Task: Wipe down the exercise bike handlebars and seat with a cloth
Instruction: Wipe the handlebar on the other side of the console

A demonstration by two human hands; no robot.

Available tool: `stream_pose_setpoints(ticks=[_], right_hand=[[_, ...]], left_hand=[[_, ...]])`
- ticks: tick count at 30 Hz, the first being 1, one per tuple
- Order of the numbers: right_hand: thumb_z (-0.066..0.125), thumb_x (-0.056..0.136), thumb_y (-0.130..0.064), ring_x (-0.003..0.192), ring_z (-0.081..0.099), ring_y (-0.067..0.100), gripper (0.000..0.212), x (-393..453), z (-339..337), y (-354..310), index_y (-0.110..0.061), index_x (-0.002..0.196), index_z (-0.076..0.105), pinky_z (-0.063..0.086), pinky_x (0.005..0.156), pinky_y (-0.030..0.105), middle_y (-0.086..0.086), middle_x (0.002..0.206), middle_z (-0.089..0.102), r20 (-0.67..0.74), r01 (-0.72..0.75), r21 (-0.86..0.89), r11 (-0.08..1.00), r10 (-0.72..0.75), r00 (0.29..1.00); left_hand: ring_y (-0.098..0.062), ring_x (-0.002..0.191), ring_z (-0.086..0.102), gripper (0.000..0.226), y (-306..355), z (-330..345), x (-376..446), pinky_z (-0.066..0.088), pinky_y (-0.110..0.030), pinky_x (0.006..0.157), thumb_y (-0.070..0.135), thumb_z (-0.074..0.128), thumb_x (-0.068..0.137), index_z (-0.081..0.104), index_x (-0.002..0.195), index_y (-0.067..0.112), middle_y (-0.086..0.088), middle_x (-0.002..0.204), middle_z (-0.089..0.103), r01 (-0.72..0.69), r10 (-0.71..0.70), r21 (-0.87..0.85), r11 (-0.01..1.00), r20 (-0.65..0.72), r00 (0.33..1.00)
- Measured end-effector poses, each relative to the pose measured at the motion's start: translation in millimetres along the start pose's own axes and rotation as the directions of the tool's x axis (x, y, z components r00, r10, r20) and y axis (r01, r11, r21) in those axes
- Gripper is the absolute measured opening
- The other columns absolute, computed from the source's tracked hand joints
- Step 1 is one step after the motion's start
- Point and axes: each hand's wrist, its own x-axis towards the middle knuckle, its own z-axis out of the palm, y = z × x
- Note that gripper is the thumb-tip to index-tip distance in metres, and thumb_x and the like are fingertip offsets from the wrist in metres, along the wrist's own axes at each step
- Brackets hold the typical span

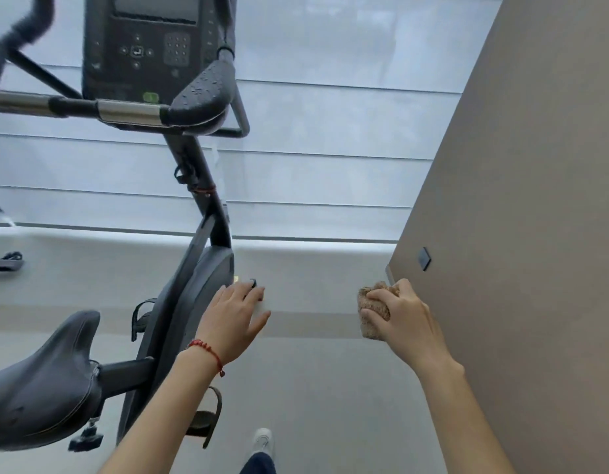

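The exercise bike fills the left half of the view. Its dark handlebars (197, 100) with chrome sections cross the upper left, and water drops dot the right grip. The grey saddle (43, 381) sits at the lower left. My left hand (232, 319), wearing a red bracelet, hovers palm down with fingers spread, to the right of the bike's frame and touching nothing. My right hand (402, 313) is further right, near the wall, closed around a bunched tan cloth (373, 311). Both hands are well below the handlebars.
The bike's console (149, 46) stands above the handlebars. A beige wall (535, 200) with a small dark switch runs along the right. Window blinds hang behind the bike. Pedals with straps (207, 419) sit low by the frame. My white shoe (263, 439) is on the grey floor.
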Motion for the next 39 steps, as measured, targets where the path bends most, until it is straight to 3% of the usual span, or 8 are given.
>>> stream_pose_setpoints(ticks=[4,7,14,19,29,32,36,39], right_hand=[[0.056,0.087,-0.038,0.093,0.054,0.026,0.032,57,-11,-20,-0.027,0.117,0.058,0.036,0.072,0.028,0.002,0.106,0.043,-0.083,0.039,0.034,0.999,-0.036,0.996],[0.058,0.086,-0.038,0.092,0.056,0.024,0.031,101,-22,-41,-0.028,0.115,0.06,0.036,0.071,0.028,-0.003,0.099,0.04,-0.164,0.081,0.065,0.995,-0.069,0.984],[0.065,0.081,-0.034,0.089,0.055,0.023,0.032,194,-52,-100,-0.026,0.112,0.063,0.045,0.082,0.032,-0.001,0.101,0.044,-0.331,0.206,0.138,0.969,-0.151,0.932],[0.069,0.079,-0.029,0.085,0.05,0.014,0.03,259,-65,-135,-0.024,0.108,0.066,0.043,0.083,0.028,-0.002,0.097,0.044,-0.426,0.306,0.208,0.929,-0.196,0.883],[0.069,0.078,-0.03,0.084,0.051,0.014,0.028,405,-69,-173,-0.027,0.106,0.067,0.042,0.08,0.025,0.001,0.095,0.048,-0.5,0.442,0.294,0.847,-0.258,0.827],[0.07,0.078,-0.029,0.086,0.053,0.013,0.027,450,-67,-177,-0.027,0.105,0.067,0.042,0.08,0.022,-0.002,0.095,0.049,-0.498,0.481,0.361,0.799,-0.271,0.824],[0.07,0.078,-0.027,0.083,0.053,0.007,0.026,508,-63,-185,-0.027,0.103,0.068,0.035,0.073,-0.001,-0.004,0.094,0.051,-0.497,0.517,0.445,0.732,-0.278,0.822],[0.071,0.077,-0.025,0.088,0.056,0.0,0.021,547,-56,-198,-0.032,0.097,0.069,0.039,0.077,0.002,-0.006,0.093,0.056,-0.486,0.523,0.611,0.594,-0.239,0.84]], left_hand=[[-0.033,0.104,0.056,0.057,-22,-27,55,0.043,-0.049,0.091,0.045,0.031,0.085,0.057,0.116,0.006,-0.015,0.113,0.06,-0.036,0.037,0.014,0.999,-0.096,0.995],[-0.036,0.104,0.055,0.056,-39,-53,98,0.045,-0.052,0.089,0.044,0.033,0.085,0.057,0.117,0.004,-0.017,0.113,0.061,-0.054,0.059,0.034,0.998,-0.166,0.984],[-0.038,0.111,0.051,0.055,-81,-120,182,0.041,-0.053,0.094,0.043,0.035,0.087,0.053,0.122,0.004,-0.02,0.121,0.057,-0.122,0.15,0.107,0.987,-0.313,0.938],[-0.037,0.115,0.048,0.054,-113,-160,232,0.036,-0.051,0.098,0.041,0.036,0.088,0.053,0.123,0.003,-0.02,0.122,0.056,-0.127,0.172,0.134,0.983,-0.412,0.895],[-0.031,0.123,0.043,0.058,-185,-192,336,0.031,-0.044,0.102,0.047,0.033,0.09,0.049,0.128,0.007,-0.017,0.129,0.052,-0.066,0.162,0.22,0.973,-0.455,0.875],[-0.03,0.125,0.04,0.063,-208,-196,370,0.028,-0.042,0.103,0.054,0.027,0.09,0.05,0.128,0.008,-0.015,0.131,0.051,-0.051,0.166,0.255,0.966,-0.455,0.875],[-0.024,0.13,0.034,0.073,-236,-201,418,0.026,-0.038,0.102,0.063,0.019,0.09,0.047,0.131,0.01,-0.012,0.136,0.046,-0.064,0.168,0.237,0.969,-0.45,0.877],[-0.02,0.131,0.031,0.071,-261,-195,450,0.027,-0.034,0.101,0.062,0.021,0.09,0.045,0.132,0.009,-0.01,0.139,0.043,-0.054,0.165,0.246,0.968,-0.458,0.873]])
